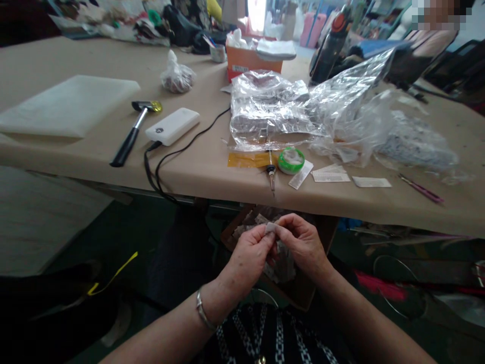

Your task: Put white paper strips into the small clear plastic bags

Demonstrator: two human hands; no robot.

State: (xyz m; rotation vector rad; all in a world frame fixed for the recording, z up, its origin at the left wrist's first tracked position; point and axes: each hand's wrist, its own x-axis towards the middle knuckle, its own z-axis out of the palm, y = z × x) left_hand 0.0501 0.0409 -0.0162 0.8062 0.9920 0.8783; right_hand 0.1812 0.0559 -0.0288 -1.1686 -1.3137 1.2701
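My left hand [250, 253] and my right hand [301, 242] meet below the table's front edge, over my lap. Both pinch a small pale label [270, 227] between thumb and fingertips. Under the hands sits an open brown box [303, 293] holding several more small pale pieces. On the table right above lie a soldering iron [271, 173], a green-rimmed round tin [291, 160] and a few white paper labels [331, 175].
The brown table [204, 167] carries a hammer [133, 132], a white power bank [172, 126] with a black cable hanging over the edge, a white foam sheet [68, 106], crumpled clear plastic bags [303, 108], pink tweezers [420, 188] and an orange box [250, 58]. Another person sits at the far right.
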